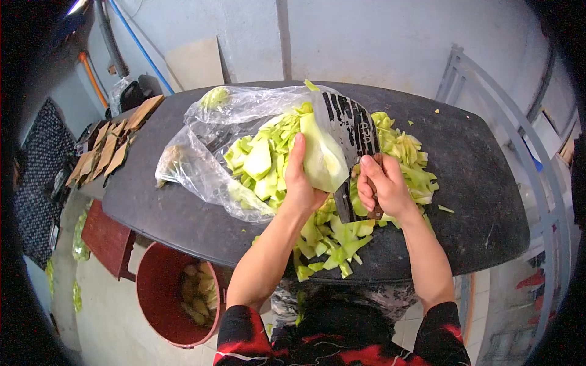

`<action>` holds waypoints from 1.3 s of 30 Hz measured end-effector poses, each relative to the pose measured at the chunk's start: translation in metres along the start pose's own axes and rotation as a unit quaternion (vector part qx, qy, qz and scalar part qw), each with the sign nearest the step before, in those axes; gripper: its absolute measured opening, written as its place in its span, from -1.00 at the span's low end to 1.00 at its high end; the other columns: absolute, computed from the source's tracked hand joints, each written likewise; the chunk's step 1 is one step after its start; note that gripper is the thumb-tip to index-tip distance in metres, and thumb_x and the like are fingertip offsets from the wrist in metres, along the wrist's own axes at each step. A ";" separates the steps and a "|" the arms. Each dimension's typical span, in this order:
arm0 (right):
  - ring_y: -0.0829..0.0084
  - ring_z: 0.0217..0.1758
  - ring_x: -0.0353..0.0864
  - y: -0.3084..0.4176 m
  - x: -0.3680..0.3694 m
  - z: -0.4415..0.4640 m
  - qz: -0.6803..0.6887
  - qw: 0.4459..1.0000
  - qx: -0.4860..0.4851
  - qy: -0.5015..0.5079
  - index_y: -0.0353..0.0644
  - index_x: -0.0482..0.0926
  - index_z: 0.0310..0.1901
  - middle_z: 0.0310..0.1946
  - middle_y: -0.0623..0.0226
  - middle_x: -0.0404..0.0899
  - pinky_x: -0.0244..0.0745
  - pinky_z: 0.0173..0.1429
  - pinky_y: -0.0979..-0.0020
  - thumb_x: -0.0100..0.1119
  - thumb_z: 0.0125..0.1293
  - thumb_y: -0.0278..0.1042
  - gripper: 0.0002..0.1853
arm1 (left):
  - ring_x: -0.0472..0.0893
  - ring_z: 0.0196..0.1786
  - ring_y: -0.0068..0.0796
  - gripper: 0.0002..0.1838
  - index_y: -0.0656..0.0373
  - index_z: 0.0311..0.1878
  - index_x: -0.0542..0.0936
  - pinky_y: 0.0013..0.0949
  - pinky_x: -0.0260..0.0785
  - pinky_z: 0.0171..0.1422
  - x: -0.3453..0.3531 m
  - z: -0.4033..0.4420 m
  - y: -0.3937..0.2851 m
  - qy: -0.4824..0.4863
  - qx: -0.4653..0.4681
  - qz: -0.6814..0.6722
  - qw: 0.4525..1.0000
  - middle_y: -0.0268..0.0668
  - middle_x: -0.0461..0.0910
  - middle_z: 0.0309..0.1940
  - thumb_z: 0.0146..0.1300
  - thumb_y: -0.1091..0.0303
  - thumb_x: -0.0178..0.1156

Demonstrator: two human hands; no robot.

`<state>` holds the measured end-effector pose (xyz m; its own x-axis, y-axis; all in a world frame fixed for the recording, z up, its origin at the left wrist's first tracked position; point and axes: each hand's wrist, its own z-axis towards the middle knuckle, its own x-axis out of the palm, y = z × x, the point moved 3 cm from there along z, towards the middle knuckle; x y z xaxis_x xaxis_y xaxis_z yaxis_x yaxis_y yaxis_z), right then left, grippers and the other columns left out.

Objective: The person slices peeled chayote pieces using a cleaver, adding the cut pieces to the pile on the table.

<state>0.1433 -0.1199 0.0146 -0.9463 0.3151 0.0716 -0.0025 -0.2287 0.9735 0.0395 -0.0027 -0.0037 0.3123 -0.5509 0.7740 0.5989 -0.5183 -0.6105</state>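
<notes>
My left hand point(301, 186) is wrapped round a large pale green vegetable piece point(320, 149), held up over the dark table point(470, 183). My right hand point(383, 186) grips the handle of a broad cleaver point(354, 131), its blade upright against the right side of the vegetable. Behind my left hand, cut green pieces point(256, 160) lie in the mouth of a clear plastic bag point(201, 131). More slices and peelings point(415, 165) are heaped to the right of the cleaver, and others point(332, 244) lie at the near edge.
Below the table at the left stands a red bin point(152, 293) with vegetables inside. Beside it is a red stool point(110, 238). Cardboard pieces point(110, 152) lie at the table's left. A grey metal rail point(552, 201) stands on the right.
</notes>
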 end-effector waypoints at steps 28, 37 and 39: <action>0.29 -0.52 0.60 0.010 0.070 -0.039 -0.584 0.737 -0.337 -0.040 -0.18 0.35 -0.32 -0.57 0.32 0.44 0.53 -0.52 0.32 0.22 0.13 -0.39 -0.79 | 0.48 0.00 -0.16 -0.36 0.10 0.19 0.36 -0.05 0.46 0.08 -0.021 0.008 -0.032 0.087 0.320 -0.106 0.937 -0.13 0.47 -0.11 0.42 -0.30 -0.19; 0.26 -0.53 0.61 0.010 0.065 -0.034 -0.586 0.737 -0.329 -0.066 -0.18 0.35 -0.32 -0.56 0.29 0.46 0.54 -0.52 0.30 0.23 0.10 -0.39 -0.78 | 0.48 -0.01 -0.18 -0.33 0.10 0.12 0.36 -0.12 0.46 0.01 -0.004 -0.002 -0.027 0.049 0.313 -0.007 0.948 -0.12 0.47 -0.13 0.43 -0.35 -0.29; 0.26 -0.53 0.61 0.009 0.065 -0.033 -0.586 0.739 -0.326 -0.066 -0.18 0.34 -0.33 -0.56 0.29 0.46 0.54 -0.52 0.30 0.23 0.10 -0.40 -0.78 | 0.48 -0.01 -0.18 -0.34 0.10 0.13 0.36 -0.11 0.46 0.01 -0.005 -0.002 -0.026 0.050 0.309 -0.005 0.950 -0.12 0.47 -0.13 0.43 -0.35 -0.30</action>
<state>0.0710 -0.1323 0.0205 -0.1319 0.7260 -0.6750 -0.9911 -0.1099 0.0754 0.0212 0.0127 0.0079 0.2502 -0.6236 0.7406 0.9299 -0.0583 -0.3632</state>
